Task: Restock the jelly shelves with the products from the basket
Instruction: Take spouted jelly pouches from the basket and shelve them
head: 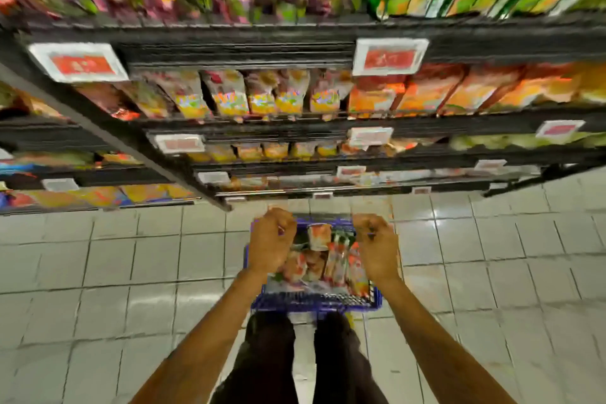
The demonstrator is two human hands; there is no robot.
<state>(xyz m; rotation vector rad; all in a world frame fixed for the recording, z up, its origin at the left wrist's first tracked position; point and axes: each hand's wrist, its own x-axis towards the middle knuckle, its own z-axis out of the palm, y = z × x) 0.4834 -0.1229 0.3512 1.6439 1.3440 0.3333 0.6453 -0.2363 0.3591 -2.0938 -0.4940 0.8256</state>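
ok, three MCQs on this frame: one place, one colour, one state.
1. Where is the basket?
A on a shelf
B under the left hand and right hand
C behind the person

2. Basket colour?
A red
B blue
C green

3. Basket state?
A empty
B overturned
C holds packets

Key:
1 B, both hands are over its sides.
2 B, its rim and mesh are blue.
3 C, packets fill it.
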